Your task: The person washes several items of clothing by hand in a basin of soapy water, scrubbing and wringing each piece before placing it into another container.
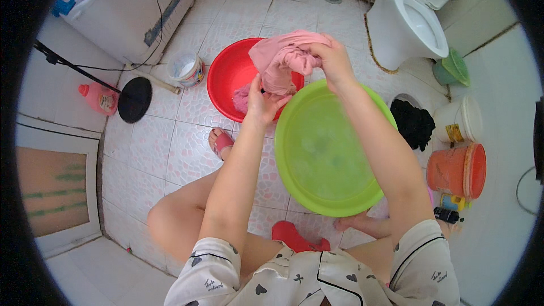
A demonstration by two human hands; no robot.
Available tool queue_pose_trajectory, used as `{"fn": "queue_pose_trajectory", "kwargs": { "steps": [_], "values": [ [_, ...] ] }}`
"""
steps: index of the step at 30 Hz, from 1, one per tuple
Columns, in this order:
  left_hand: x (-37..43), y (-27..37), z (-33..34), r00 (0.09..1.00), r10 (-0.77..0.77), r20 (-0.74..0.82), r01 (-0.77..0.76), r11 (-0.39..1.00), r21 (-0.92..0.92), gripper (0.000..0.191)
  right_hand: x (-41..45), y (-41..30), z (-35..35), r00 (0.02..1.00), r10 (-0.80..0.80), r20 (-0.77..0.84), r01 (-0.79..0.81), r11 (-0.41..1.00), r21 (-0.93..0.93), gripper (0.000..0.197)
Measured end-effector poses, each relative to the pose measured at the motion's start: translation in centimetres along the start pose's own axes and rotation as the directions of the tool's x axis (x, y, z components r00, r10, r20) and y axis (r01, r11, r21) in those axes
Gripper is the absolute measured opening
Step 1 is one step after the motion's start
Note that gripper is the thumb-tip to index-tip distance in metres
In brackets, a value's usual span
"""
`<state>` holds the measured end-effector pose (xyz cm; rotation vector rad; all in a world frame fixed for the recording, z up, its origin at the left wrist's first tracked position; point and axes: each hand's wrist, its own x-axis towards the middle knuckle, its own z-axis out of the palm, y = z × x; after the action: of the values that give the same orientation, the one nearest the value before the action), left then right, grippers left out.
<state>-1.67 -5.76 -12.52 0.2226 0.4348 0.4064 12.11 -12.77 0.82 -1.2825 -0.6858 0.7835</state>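
Observation:
A bunched pink cloth garment [282, 57] hangs in the air over the red plastic basin [225, 70]. My right hand [335, 59] grips its upper right end, thumb pressed into the folds. Lower down, my left hand [265, 104] cups the hanging part between thumb and fingers. Another piece of darker pink cloth [241, 98] lies in the red basin, partly hidden by my left hand. Close in front of me stands a lime-green basin [293, 170] holding water that looks slightly cloudy; it overlaps the red basin's near right edge, and my right forearm crosses above it.
Black cloth [410, 123] heaps over a container at the right, beside a white bucket [461, 119] and an orange bucket [454, 170]. A toilet [410, 21] stands back right. On the left are a small white tub [185, 70], a pink bottle [97, 98] and a black round stand base [135, 100].

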Motion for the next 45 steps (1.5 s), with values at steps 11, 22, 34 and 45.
{"fn": "queue_pose_trajectory", "kwargs": {
  "steps": [11, 22, 34, 45],
  "values": [
    [-5.2, -4.8, 8.0, 0.981, 0.047, 0.187, -0.053, 0.998, 0.028, 0.054, -15.5, -4.1, -11.0, 0.983, -0.106, 0.150, 0.055, 0.951, 0.306, 0.017],
    [-5.9, -15.4, 1.7, 0.995, 0.030, -0.091, 0.016, 0.885, 0.466, 0.062, -23.9, 9.7, -16.9, 0.946, 0.256, -0.201, -0.263, 0.965, -0.008, 0.021],
    [-8.3, -18.4, -1.0, 0.997, 0.077, -0.006, -0.021, 0.342, 0.939, 0.031, -25.7, 16.2, -14.5, 0.906, 0.370, -0.206, -0.424, 0.789, -0.445, 0.042],
    [-9.5, -17.5, 1.9, 0.941, -0.041, 0.336, -0.306, 0.321, 0.896, 0.064, -23.4, 13.4, -12.3, 0.806, 0.352, -0.476, -0.419, 0.907, -0.038, 0.034]
  ]
}}
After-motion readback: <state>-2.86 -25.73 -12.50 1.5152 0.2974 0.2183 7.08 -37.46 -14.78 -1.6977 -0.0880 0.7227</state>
